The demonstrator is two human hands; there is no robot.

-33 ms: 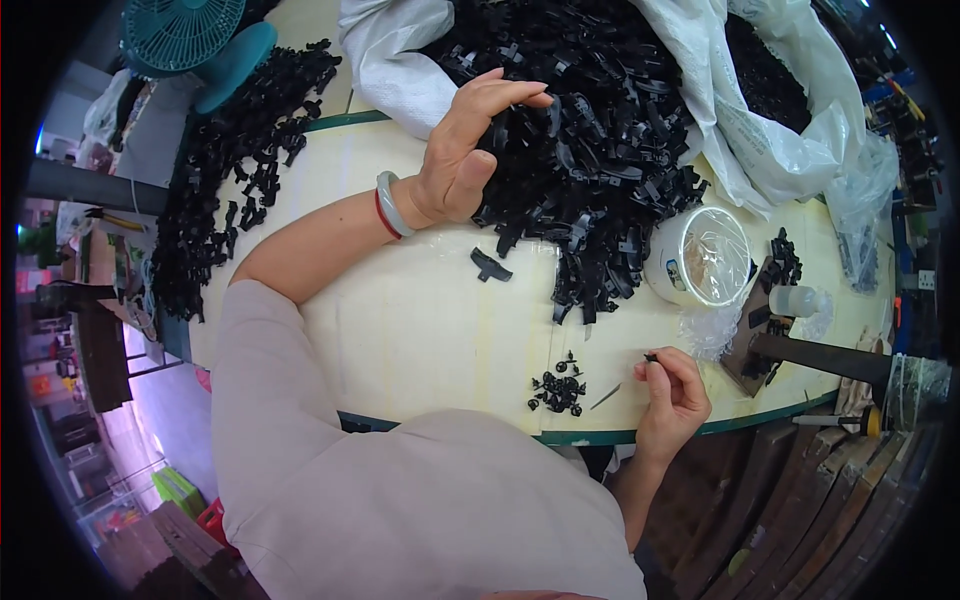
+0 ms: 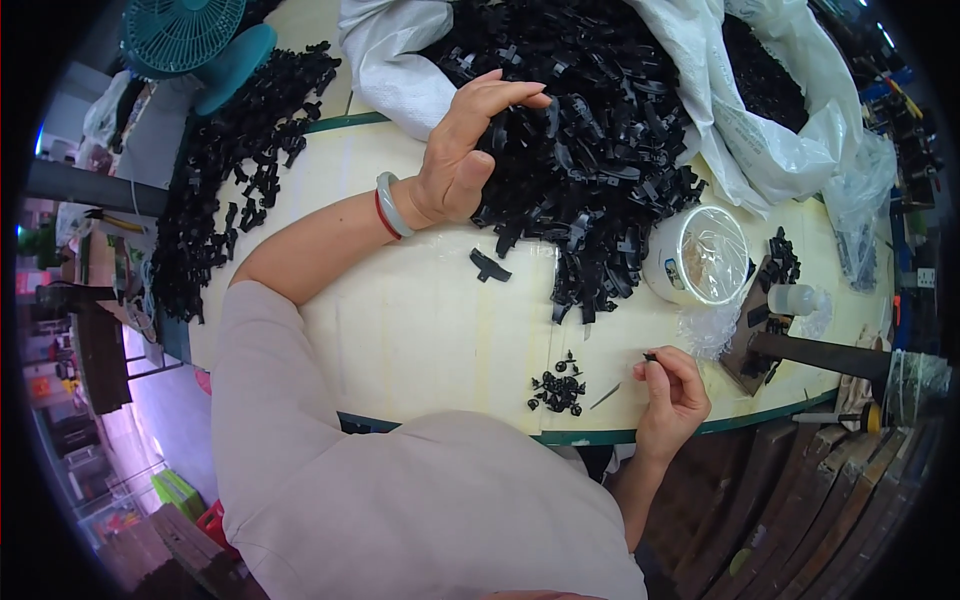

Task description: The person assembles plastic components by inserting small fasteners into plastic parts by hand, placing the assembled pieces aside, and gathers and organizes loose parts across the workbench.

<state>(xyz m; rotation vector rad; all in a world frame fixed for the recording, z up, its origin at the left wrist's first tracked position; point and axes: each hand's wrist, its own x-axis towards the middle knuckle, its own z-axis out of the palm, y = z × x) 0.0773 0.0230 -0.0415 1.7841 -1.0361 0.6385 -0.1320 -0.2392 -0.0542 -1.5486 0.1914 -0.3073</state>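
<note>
My left hand (image 2: pixel 458 160) is open beside a large pile of black plastic parts (image 2: pixel 600 150), its fingers stretched over the pile's left edge. Whether the fingertips touch the pile I cannot tell. Just below this hand, a single black T-shaped plastic part (image 2: pixel 490 265) lies apart on the pale tabletop (image 2: pixel 420 330). Near the front edge, my right hand (image 2: pixel 672 400) pinches a small black plastic piece (image 2: pixel 650 357) between thumb and fingers. To its left are a thin pointed metal strip (image 2: pixel 605 396) and a small heap of black clip-like pieces (image 2: pixel 558 392).
A white tub (image 2: pixel 690 270) with clear plastic film stands right of the pile. Beyond it are a small translucent bottle (image 2: pixel 795 300) and a dark metal arm (image 2: pixel 820 352). White sacks (image 2: pixel 700 90) flank the pile. More black parts (image 2: pixel 190 240) and a teal fan (image 2: pixel 185 35) are far left.
</note>
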